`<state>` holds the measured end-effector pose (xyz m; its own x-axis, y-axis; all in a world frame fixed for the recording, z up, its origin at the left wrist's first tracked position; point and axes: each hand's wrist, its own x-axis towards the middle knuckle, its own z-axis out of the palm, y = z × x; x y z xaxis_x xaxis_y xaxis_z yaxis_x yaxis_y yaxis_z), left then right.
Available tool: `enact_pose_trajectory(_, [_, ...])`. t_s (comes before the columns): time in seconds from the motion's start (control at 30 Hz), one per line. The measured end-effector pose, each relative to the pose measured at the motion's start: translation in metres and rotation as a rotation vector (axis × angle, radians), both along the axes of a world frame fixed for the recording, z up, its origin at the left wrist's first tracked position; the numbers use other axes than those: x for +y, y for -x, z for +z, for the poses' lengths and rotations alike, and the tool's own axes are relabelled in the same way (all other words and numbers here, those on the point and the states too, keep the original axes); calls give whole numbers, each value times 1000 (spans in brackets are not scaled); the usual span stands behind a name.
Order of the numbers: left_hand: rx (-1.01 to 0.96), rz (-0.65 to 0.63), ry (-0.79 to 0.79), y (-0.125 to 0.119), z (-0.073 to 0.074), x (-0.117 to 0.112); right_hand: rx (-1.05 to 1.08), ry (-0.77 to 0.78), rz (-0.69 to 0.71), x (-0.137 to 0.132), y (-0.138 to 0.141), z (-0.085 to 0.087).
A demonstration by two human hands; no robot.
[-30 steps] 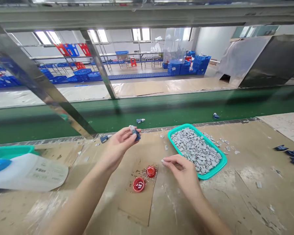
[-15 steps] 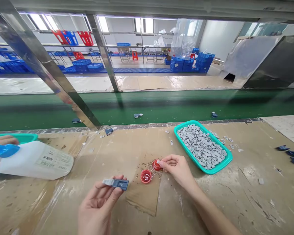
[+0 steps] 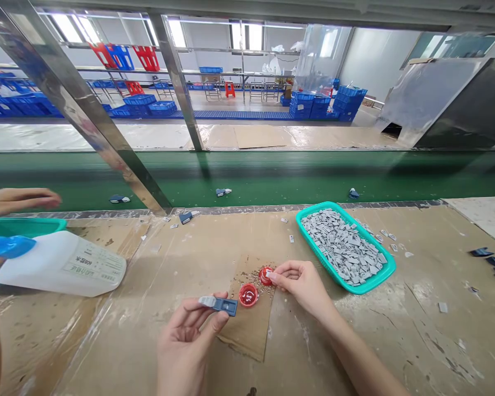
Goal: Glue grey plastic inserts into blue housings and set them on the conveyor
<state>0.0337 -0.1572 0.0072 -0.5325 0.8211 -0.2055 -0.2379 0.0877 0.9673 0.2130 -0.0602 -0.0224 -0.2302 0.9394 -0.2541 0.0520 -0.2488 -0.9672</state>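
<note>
Between the thumb and fingers of my left hand (image 3: 193,335) is a dark blue plastic part (image 3: 225,306) with a light grey tip and a recess facing up. My right hand (image 3: 301,283) pinches a small grey plastic piece (image 3: 269,274) over a red cap (image 3: 265,279). Beside that cap stands a second red cap (image 3: 248,295) with shiny liquid inside. Both caps rest on a scrap of cardboard (image 3: 247,338) strewn with crumbs. To the right, a green basket (image 3: 390,269) holds many similar small grey pieces (image 3: 342,245).
A white bottle (image 3: 61,264) with a blue top lies at the left, near another person's hand (image 3: 20,201) and a green basket (image 3: 45,224). Beyond the table runs a green conveyor belt (image 3: 272,176) with several blue parts. A metal post (image 3: 119,159) slants down at the left.
My left hand has moved right with the blue part, closer to the caps. My right hand stays at the far cap. The other person's hand has lifted toward the belt.
</note>
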Motion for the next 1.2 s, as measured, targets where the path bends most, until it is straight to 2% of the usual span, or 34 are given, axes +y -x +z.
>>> enact_pose_trajectory(0.17, [-30, 8, -16, -16, 5, 6, 139, 99, 5, 0, -7, 9])
enact_pose_trajectory(0.37, [-56, -43, -31, -36, 7, 13, 294, 161, 60, -10, -12, 26])
enact_pose_trajectory(0.67, [-21, 6, -30, -53, 14, 14, 347, 175, 206, -23, -8, 40])
enact_pose_trajectory(0.93, [56, 43, -5, -58, 13, 10, 324, 197, 249, -22, -10, 35])
enact_pose_trajectory(1.1, [169, -27, -62, -57, 6, 7, 281, 238, 354, -21, -15, 27])
enact_pose_trajectory(1.2, [180, -57, -34, -58, 8, 8, 280, 253, 373, -21, -17, 27])
